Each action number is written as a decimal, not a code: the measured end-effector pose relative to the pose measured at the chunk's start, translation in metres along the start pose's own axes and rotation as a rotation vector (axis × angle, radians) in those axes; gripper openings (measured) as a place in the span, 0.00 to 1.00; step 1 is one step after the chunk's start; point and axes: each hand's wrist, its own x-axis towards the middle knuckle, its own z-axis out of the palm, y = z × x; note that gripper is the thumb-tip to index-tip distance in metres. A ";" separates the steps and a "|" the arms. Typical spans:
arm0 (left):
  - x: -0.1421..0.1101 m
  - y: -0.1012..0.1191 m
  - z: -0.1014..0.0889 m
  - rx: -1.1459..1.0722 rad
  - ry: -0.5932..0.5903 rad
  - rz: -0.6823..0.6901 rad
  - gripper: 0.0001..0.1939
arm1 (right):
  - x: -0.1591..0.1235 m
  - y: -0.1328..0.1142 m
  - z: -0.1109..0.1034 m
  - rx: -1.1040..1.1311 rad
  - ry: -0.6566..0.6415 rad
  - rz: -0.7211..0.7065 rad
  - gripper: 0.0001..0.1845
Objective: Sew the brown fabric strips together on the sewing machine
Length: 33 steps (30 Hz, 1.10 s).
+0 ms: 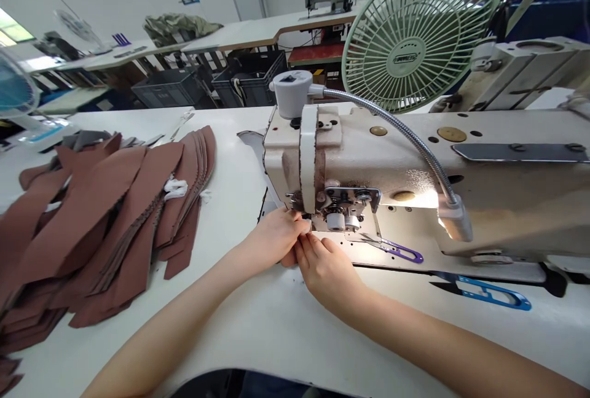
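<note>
left hand sits under the sewing machine head, fingers bunched; right hand just beside it, fingers close together. brown piece shows between them, mostly hidden, can't tell if either grips it. purple snips lie right of the hands, brown stack well left.

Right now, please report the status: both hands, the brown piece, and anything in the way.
Left hand, right hand close together at sewing machine. Brown piece mostly hidden by them. Purple snips to the right, clear of both hands.
</note>
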 end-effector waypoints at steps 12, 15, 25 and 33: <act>0.001 -0.012 0.018 -0.034 0.103 0.077 0.05 | -0.007 -0.022 -0.001 0.043 0.074 0.042 0.20; 0.002 -0.015 0.020 -0.010 0.120 0.125 0.06 | -0.007 -0.021 0.003 0.059 0.049 0.048 0.20; 0.011 -0.033 0.033 -0.011 0.218 0.220 0.12 | 0.001 -0.019 0.004 0.111 -0.065 0.154 0.23; 0.019 -0.047 0.043 -0.018 0.424 0.336 0.11 | 0.003 -0.016 0.001 0.214 -0.152 0.239 0.30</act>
